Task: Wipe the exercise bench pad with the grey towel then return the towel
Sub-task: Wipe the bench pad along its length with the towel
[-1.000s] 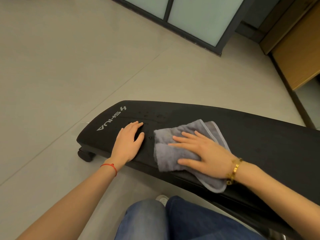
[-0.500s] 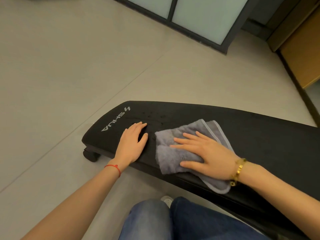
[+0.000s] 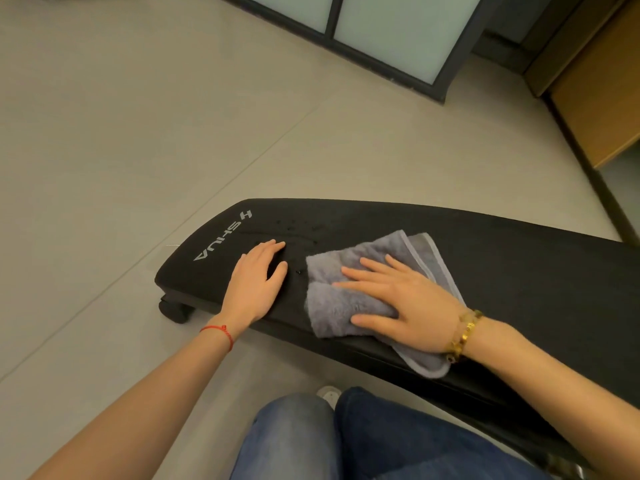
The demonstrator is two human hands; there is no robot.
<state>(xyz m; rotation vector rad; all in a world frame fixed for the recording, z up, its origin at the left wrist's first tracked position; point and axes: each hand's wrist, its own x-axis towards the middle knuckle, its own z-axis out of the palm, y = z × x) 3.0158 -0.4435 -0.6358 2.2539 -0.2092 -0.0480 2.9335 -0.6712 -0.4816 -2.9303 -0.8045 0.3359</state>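
Wiping bench pad | right hand flat, fingers straight on grey towel | left hand open, bracing pad | press evenly toward droplets.

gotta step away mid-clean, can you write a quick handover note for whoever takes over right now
Left hand: open, flat on the bare pad near its logo end, bracing.
Right hand: open, fingers straight, pressing the towel onto the pad.
Towel: folded, lying about mid-width on the pad, one corner hanging over the near edge.
Done: wiping is under way; how much of the pad has been covered cannot be told.
Left: small droplets show on the pad beyond the left hand, near the logo, so wipe there, likely the rest of the pad too, then return the towel. Its home spot is not in view.
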